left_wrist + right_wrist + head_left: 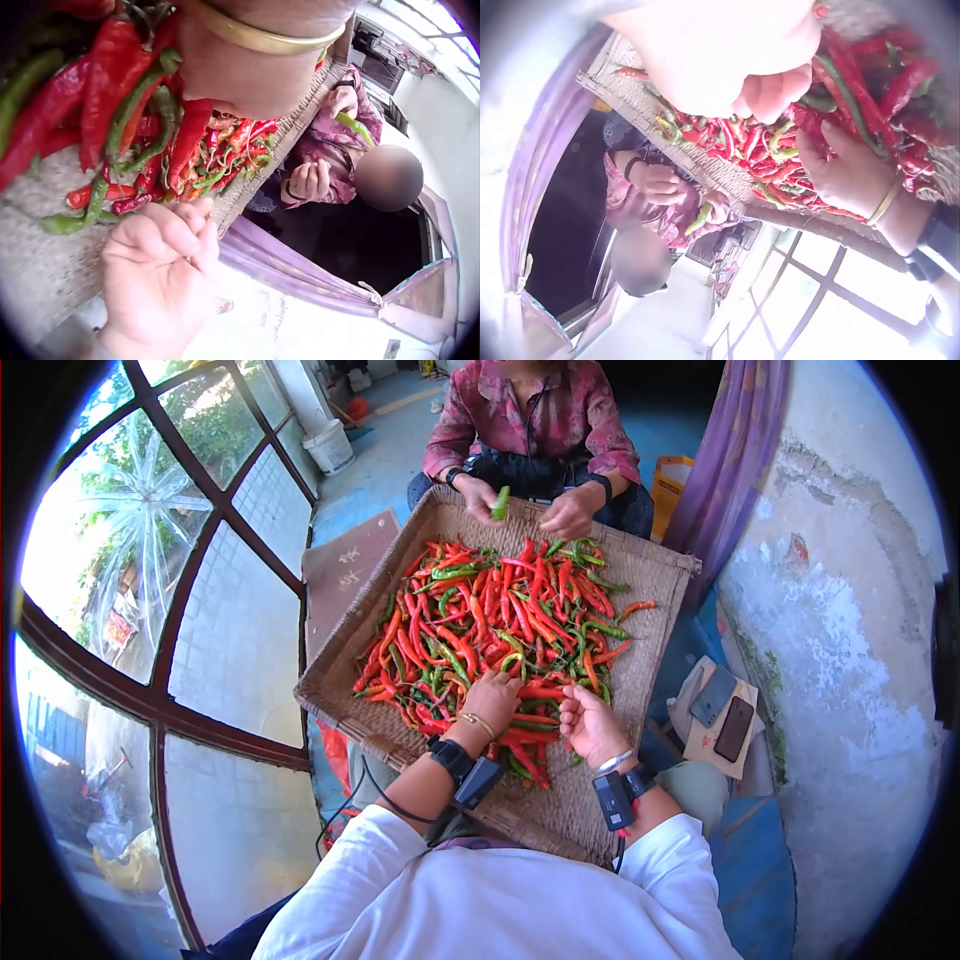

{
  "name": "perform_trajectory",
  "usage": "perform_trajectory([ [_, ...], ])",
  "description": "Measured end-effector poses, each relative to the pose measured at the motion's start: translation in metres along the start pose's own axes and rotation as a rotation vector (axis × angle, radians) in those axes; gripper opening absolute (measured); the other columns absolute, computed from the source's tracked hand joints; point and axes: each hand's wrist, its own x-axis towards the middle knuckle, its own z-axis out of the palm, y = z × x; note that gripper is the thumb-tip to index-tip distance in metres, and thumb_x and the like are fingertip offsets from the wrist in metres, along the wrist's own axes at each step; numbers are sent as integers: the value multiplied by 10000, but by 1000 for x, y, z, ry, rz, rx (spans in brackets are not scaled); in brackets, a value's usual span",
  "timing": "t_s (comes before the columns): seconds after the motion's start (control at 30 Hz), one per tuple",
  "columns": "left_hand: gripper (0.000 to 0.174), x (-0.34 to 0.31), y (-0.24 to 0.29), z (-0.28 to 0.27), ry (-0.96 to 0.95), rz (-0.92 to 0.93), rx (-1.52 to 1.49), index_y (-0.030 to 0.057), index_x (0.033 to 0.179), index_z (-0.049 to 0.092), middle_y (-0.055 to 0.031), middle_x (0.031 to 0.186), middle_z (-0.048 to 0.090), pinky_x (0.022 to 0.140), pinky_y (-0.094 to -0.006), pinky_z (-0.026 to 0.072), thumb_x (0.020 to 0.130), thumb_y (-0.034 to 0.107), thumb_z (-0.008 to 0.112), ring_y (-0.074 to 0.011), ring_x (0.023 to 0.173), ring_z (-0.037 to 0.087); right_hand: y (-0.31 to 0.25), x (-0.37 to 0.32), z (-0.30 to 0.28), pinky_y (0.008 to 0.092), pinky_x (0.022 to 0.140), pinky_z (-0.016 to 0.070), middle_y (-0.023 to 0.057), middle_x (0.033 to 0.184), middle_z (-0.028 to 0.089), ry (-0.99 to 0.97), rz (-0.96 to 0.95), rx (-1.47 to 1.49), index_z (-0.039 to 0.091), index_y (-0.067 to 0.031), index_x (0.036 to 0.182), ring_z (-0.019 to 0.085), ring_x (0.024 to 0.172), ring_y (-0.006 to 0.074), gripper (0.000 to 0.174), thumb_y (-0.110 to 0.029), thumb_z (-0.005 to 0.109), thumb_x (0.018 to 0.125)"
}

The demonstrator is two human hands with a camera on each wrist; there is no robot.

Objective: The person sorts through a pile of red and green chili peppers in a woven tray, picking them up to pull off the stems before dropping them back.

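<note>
Many red and green chili peppers (480,620) lie heaped in a wide woven tray (650,575). My left hand (490,700) reaches into the near part of the heap. In the right wrist view, its thumb and finger are right at a red chili pepper (802,116); whether they grip it I cannot tell. My right hand (594,726) is over the heap's near right side. The left wrist view shows this right hand (161,262) with fingers curled in toward the thumb and no pepper in them. Loose peppers (86,206) lie close beside it.
Across the tray, another person (535,420) sits holding a green chili pepper (501,503). Two phones (734,727) lie on a pad at the right, near the wall (840,660). A framed window (170,700) stands to the left, and a purple curtain (735,460) hangs at the back right.
</note>
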Motion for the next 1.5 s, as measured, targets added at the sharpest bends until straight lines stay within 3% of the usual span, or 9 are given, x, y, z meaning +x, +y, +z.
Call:
perform_trajectory([
  [0.53,230,-38,27,-19,232,196,-587,20,934,569,-76,713,570,542,-300,454,730,122,606,-213,622,568,13,-8,9,222,381,312,-14,520,460,-32,-38,-120,525,-104,761,397,406,83,172,-268,562,800],
  [0.63,189,-47,22,-26,45,-218,-981,2,888,589,29,579,502,476,-213,392,804,169,567,-40,531,458,5,-3,4,219,375,306,-19,524,463,26,-101,-32,530,-107,767,395,404,83,138,-239,542,805],
  [0.73,193,-28,4,-43,-107,-342,-915,5,896,596,26,579,516,470,-216,394,815,174,547,-43,521,458,-1,6,-4,220,380,321,-29,533,469,131,-167,33,524,-122,762,420,425,82,96,-206,518,809],
  [0.87,277,35,1,-62,268,-129,-1280,-17,977,529,-25,659,506,512,-208,393,810,203,550,-58,596,470,2,9,-9,235,436,325,-26,561,464,114,-130,10,519,-115,805,419,475,92,86,-200,516,814],
  [0.97,356,51,4,-55,463,-102,-1230,-13,1039,492,-97,709,525,570,-260,428,777,213,581,-138,638,519,3,7,-8,234,430,332,-25,554,471,125,-113,32,528,-117,806,425,467,90,78,-194,515,814],
  [1.03,344,43,3,-44,613,190,-438,7,1012,526,-156,773,555,641,-339,447,747,216,594,-259,721,553,-2,4,-6,234,437,343,-25,559,478,127,-132,41,534,-115,805,432,472,85,78,-189,512,816],
  [1.1,318,8,9,-32,122,153,-593,39,980,560,-170,834,565,702,-389,440,719,215,601,-328,793,541,-8,6,-8,234,440,343,-25,567,478,115,-132,97,531,-113,820,433,477,85,83,-193,508,821],
  [1.2,260,-25,17,-12,-175,161,-352,64,893,603,-98,875,588,742,-351,438,690,225,626,-245,838,550,-17,7,-7,238,442,342,-24,588,479,90,-143,137,518,-109,864,435,484,87,104,-206,496,836],
  [1.5,204,-32,23,-4,-153,279,111,111,737,609,-29,796,539,718,-316,424,653,297,614,-204,798,501,-8,4,-12,245,431,340,-19,569,486,97,-122,90,519,-105,834,432,469,92,89,-191,495,836],
])
